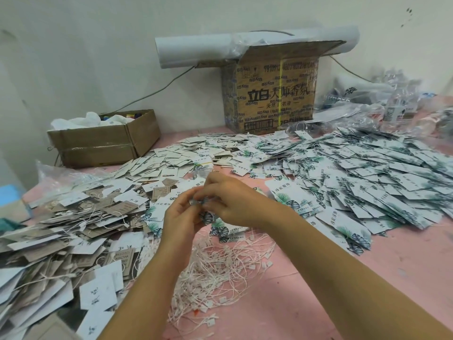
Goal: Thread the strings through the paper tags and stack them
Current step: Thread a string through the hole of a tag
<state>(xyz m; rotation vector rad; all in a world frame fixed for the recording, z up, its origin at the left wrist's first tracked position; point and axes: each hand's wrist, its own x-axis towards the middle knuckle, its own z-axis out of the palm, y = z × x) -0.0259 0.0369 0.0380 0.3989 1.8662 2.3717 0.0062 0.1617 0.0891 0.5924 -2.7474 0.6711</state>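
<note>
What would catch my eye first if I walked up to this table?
Probably the two hands, left and right, pinching a leaf-printed tag at the centre. Then the big spread of leaf tags on the right, the loose strings below the hands, and the printed carton at the wall.

pink table (367, 278); white strings (215, 273) near; right tag pile (380, 177) white with teal-green leaf print; left tag pile (56, 231) white, grey, brown kraft; far boxes (269, 94) brown, black print
</note>
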